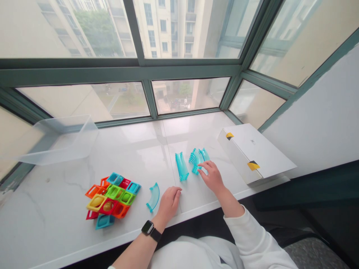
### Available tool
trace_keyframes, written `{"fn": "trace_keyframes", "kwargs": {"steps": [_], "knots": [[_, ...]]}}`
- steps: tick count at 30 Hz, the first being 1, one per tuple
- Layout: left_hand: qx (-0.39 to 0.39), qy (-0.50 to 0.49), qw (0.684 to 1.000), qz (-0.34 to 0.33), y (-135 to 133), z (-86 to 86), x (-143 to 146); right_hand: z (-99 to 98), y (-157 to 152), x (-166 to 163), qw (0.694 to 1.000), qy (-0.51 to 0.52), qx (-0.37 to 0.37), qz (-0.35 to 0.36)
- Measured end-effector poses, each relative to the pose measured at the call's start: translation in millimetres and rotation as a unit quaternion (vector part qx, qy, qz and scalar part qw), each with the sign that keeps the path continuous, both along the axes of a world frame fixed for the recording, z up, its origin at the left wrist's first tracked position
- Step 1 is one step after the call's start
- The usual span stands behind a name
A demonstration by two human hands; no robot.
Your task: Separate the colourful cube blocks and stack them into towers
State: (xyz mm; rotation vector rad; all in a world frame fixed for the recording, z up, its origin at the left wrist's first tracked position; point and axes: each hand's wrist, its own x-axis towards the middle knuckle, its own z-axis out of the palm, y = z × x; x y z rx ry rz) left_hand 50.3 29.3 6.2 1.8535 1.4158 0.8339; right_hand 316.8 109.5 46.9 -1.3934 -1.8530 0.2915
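Observation:
My right hand (212, 177) reaches over the clear turquoise curved track pieces (193, 158), its thumb and index finger apart at their near edge. Another turquoise piece (204, 154) lies just behind that hand, partly covered by it. To the left of them is a straight turquoise track piece (181, 166). My left hand (169, 203), with a black watch on the wrist, rests near the counter's front edge, fingers curled together and nothing seen in them. A single curved turquoise track piece (154, 197) lies just left of it.
Colourful square window tiles (114, 198), some holding balls, are piled on the left of the white counter (56, 209). A clear plastic bin (67, 144) stands at the back left. A white box (255, 149) with yellow-black tabs sits at the right, by the windows.

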Motion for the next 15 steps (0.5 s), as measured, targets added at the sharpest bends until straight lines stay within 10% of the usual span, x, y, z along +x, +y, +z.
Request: {"fn": "trace_keyframes", "kwargs": {"steps": [15], "knots": [[-0.001,-0.002,1.000,0.000,0.8,-3.1,0.0,-2.1,0.8,0.9,1.000,-0.005,-0.005,-0.002]]}}
